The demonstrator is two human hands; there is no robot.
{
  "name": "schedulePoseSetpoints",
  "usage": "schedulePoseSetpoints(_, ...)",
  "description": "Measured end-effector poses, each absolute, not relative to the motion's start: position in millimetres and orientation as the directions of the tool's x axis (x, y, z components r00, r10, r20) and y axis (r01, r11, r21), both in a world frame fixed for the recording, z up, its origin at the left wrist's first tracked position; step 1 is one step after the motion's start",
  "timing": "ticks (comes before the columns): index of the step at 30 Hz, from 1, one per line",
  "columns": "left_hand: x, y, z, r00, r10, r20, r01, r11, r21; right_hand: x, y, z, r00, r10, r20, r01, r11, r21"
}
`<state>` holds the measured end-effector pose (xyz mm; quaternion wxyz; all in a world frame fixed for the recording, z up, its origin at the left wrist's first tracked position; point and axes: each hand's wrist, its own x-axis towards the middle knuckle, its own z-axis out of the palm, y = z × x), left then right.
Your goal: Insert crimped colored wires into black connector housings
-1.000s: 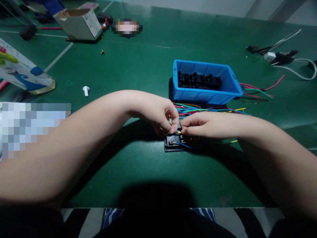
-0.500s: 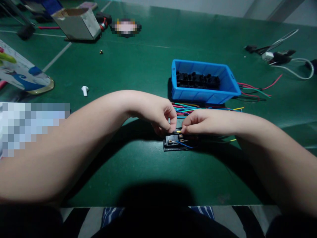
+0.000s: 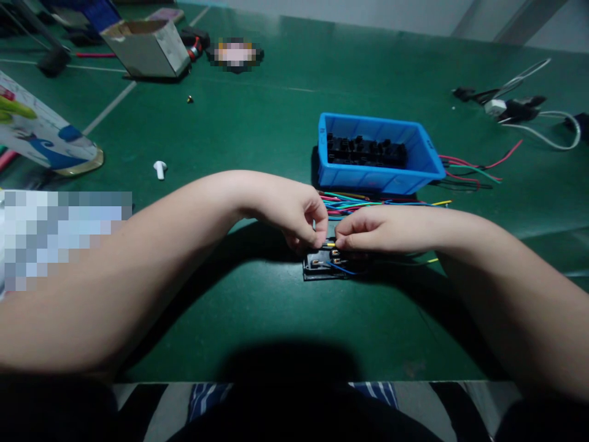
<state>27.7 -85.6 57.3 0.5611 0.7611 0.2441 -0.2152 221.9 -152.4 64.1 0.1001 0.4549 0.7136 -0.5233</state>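
A black plastic socket with several metal terminals lies on the green table, and a thin blue wire runs from it. Above its far edge, a short stretch of yellow wire shows between my two hands. My right hand pinches this wire between thumb and forefinger. On the other side, my left hand has thumb and fingertips pressed together at the wire's end, just over the socket. The fingers hide the exact end. A bundle of coloured wires lies right behind both hands.
Behind the bundle stands a blue bin holding several black sockets. Red and green wires stick out to its right. A white earbud, an open carton and a printed canister are at left; cables lie far right.
Both hands keep nearly the same place and pinch over the socket. The right fingertips have shifted very slightly left along the yellow wire. The whole view has moved a little.
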Motion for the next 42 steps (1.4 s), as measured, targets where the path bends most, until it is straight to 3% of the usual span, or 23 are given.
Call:
schedulePoseSetpoints(8, 28.8, -83.5, 53.5, 0.780, 0.105, -0.617, 0.625, -0.195, 0.756, 217.4, -154.4, 65.7, -0.528, 0.588, -0.613, 0.820, 0.165, -0.548)
schedulePoseSetpoints(19, 28.1, -82.1, 51.7, 0.771, 0.108, -0.628, 0.637, -0.104, 0.764, 216.9, -154.6, 64.0, -0.523, 0.595, -0.610, 0.826, 0.177, -0.536)
schedulePoseSetpoints(28, 28.7, -83.4, 51.3, 0.804, 0.086, -0.588, 0.594, -0.161, 0.789, 217.9, -154.7, 66.2, -0.527, 0.583, -0.618, 0.822, 0.168, -0.544)
schedulePoseSetpoints(42, 29.3, -84.2, 51.2, 0.801, 0.100, -0.590, 0.596, -0.222, 0.771, 213.6, -157.3, 65.5, -0.469, 0.623, -0.626, 0.871, 0.211, -0.443)
